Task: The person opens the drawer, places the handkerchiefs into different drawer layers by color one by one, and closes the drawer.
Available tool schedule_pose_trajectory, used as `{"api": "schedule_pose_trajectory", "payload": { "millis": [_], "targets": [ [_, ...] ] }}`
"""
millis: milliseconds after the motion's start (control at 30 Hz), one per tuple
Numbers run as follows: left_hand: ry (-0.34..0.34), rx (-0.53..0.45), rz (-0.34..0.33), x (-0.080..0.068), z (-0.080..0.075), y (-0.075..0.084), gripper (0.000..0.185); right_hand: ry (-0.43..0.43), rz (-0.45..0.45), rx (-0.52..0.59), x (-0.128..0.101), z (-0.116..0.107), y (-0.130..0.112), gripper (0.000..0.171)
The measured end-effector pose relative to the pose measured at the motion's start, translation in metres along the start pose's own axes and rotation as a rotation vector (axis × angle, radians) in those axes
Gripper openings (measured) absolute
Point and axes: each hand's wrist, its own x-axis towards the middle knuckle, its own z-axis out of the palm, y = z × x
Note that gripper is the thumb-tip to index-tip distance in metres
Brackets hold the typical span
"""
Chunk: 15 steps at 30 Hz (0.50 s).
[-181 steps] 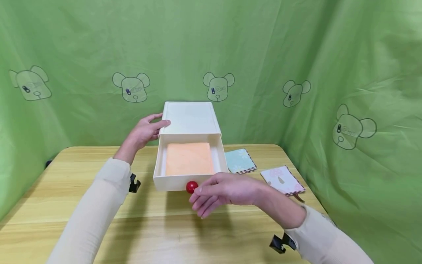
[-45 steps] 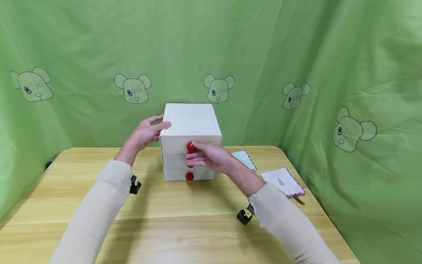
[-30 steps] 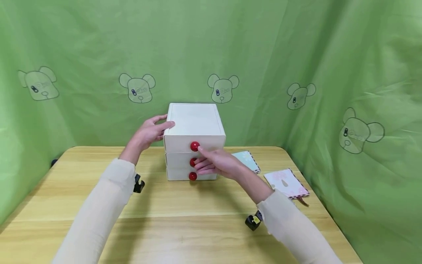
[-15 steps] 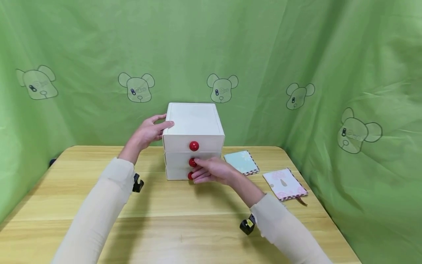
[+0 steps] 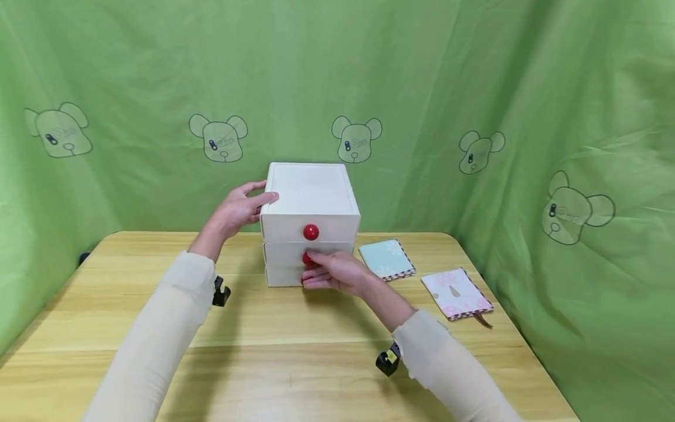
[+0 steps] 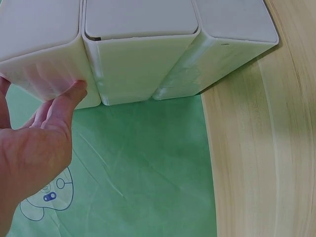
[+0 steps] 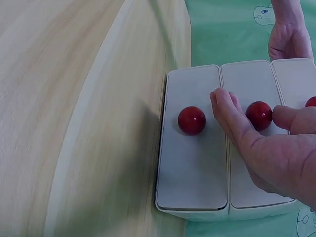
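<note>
On the wood-grain bench (image 5: pixel 253 369), white three-drawer cabinet (image 5: pixel 313 190) standing closed, left hand (image 5: pixel 235 210) gripping its top left edge, right hand (image 5: pixel 341 272) pinching its middle red knob (image 7: pixel 258 115), light-blue cloth square (image 5: pixel 387 259) beside it, pink-and-white cloth square (image 5: pixel 456 293) farther right, green curtain (image 5: pixel 287 64) behind

Left hand (image 6: pixel 39 142) touching white drawer unit (image 6: pixel 140 64), green cloth (image 6: pixel 143 163), wooden table (image 6: pixel 256 153)

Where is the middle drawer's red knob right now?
In the right wrist view, the middle red knob is right of centre on the white drawer unit, between the bottom knob and top knob, beside the thumb of the right hand.
</note>
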Motion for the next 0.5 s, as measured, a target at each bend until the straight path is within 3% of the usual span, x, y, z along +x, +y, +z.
{"api": "schedule_pose_trajectory", "payload": {
  "millis": [500],
  "targets": [
    [0.015, 0.001, -0.004, 0.0018, 0.0001, -0.0009, 0.081, 0.026, -0.023, 0.073, -0.0003, 0.0019, 0.0021, 0.038]
  ]
}}
